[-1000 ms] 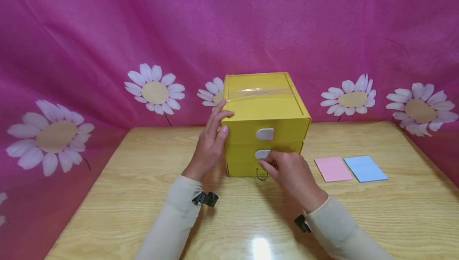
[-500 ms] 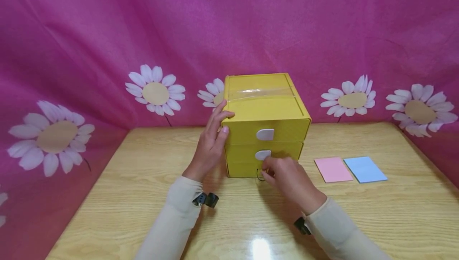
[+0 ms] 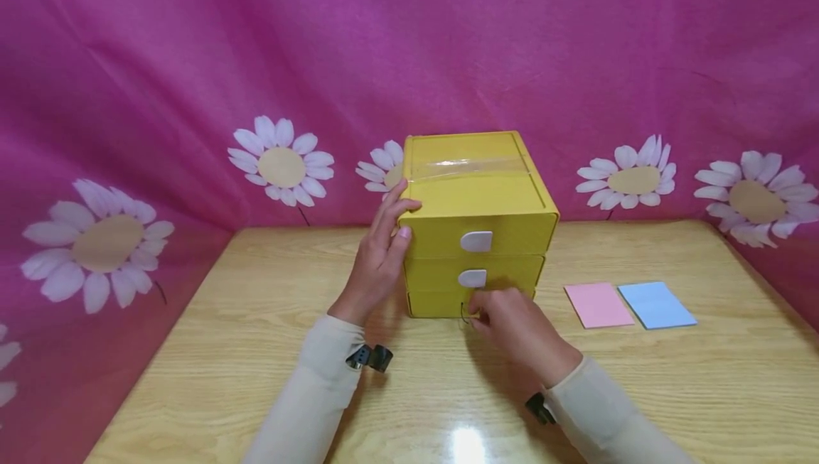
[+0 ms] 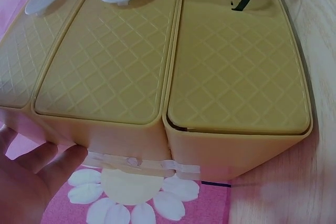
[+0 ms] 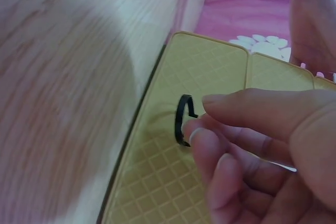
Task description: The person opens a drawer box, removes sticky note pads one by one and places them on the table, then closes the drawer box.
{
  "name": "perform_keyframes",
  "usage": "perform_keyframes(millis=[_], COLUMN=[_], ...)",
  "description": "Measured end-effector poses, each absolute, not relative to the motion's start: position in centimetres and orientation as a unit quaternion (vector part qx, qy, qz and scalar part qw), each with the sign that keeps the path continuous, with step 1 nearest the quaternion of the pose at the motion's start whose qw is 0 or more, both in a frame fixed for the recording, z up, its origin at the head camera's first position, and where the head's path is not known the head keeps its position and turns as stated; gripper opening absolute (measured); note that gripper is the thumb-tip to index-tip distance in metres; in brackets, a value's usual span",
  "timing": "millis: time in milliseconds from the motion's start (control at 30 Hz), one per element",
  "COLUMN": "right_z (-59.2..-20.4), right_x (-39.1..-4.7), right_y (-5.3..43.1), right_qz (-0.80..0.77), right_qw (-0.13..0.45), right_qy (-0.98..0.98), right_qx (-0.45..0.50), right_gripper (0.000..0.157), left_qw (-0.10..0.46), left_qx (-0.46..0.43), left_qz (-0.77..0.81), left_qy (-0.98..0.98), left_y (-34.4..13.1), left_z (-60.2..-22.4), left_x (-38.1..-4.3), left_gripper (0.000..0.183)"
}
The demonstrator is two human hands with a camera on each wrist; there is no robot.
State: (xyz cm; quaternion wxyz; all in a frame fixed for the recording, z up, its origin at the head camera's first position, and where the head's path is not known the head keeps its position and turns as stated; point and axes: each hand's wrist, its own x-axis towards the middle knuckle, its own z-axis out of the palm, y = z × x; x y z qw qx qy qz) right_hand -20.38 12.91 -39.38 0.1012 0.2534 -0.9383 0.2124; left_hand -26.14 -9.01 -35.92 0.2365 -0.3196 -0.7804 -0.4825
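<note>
A yellow three-drawer cabinet stands on the table, all drawers pushed in. My left hand lies against its left side with extended fingers, one fingertip over the top edge. White tabs mark the top drawer and middle drawer. A thin black loop handle is on the bottom drawer. My right hand is at this loop, fingers bent; in the right wrist view one fingertip sits at the loop's inner side, and the thumb stays apart from it.
A pink pad of sticky notes and a blue pad lie right of the cabinet on the wooden table. Behind hangs a magenta cloth with printed daisies. Clear tape crosses the cabinet's top.
My right hand has dropped from the middle drawer's white tab to the black loop on the bottom drawer. The left hand keeps its place on the cabinet's side.
</note>
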Motion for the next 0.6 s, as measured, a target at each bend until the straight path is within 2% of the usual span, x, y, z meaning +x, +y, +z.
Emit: perform_keyframes(millis=[367, 600], right_z=[-40.5, -40.8], right_x=[-20.6, -20.6], right_y=[12.6, 12.6], right_qz=[0.176, 0.169], right_qw=[0.122, 0.132], right_qy=[-0.938, -0.937], right_qx=[0.274, 0.274], right_gripper=[0.023, 0.033], left_qw=[0.235, 0.226], left_qx=[-0.324, -0.323], left_qz=[-0.489, -0.498], left_qy=[-0.775, -0.773], left_y=[-9.1, -8.6], left_z=[-35.8, -33.5], left_x=[-26.0, -23.8], left_gripper=[0.036, 0.033])
